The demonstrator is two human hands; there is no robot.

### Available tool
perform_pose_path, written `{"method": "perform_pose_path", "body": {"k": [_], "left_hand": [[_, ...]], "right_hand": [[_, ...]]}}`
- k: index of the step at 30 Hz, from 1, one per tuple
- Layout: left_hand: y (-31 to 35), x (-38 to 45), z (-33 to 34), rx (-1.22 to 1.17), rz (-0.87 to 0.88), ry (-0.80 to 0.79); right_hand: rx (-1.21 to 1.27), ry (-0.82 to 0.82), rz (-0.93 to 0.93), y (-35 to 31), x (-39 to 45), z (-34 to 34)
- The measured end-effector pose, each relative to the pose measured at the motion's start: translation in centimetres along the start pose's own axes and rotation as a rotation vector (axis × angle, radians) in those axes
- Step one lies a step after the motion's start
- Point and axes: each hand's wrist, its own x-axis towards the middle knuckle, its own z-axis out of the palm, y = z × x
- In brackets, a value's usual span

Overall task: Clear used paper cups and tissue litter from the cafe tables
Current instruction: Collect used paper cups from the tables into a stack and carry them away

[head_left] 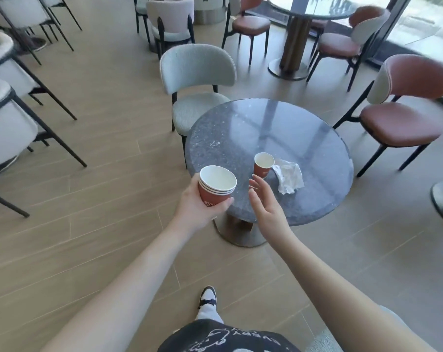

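Cafe, round tables (240, 128), upholstered chairs (197, 69)

Bare forearms, black shirt (228, 337) with white print, black-and-white shoe (208, 297).

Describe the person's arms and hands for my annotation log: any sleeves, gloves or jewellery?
Both forearms are bare up to the frame edge, with no sleeves in view. The left hand and right hand wear no gloves, and no rings, watch or bracelets are visible. The fingers look slender, with short plain nails as far as the picture shows.
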Motion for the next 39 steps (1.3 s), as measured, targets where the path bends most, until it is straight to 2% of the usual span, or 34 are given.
{"method": "perform_pose_path", "body": {"k": [8, 17, 22, 25, 29, 34, 39], "left_hand": [[0.0, 10.0, -0.6, 0.057, 0.017, -0.118], [-1.1, 13.8, 1.1, 0.092, 0.01, -0.195], [-1.3, 14.2, 1.1, 0.111, -0.01, -0.205], [-1.3, 14.5, 1.3, 0.119, -0.024, -0.193], [-1.2, 15.0, 1.7, 0.131, -0.036, -0.175], [-1.2, 15.6, 1.9, 0.121, -0.036, -0.145], [-1.3, 15.9, 2.1, 0.13, -0.049, -0.118]], "right_hand": [[-0.136, 0.134, 0.094, 1.3, 8.4, 0.4], [-0.499, 0.134, 0.207, 4.2, 15.0, -3.0], [-0.697, 0.03, 0.274, 6.4, 18.4, -4.0], [-0.947, -0.107, 0.205, 7.4, 20.4, -4.7], [-1.155, -0.191, 0.151, 7.9, 22.9, -5.0], [-1.272, -0.288, 0.254, 8.5, 25.7, -5.2], [-1.367, -0.374, 0.202, 9.8, 26.1, -5.8]]}}
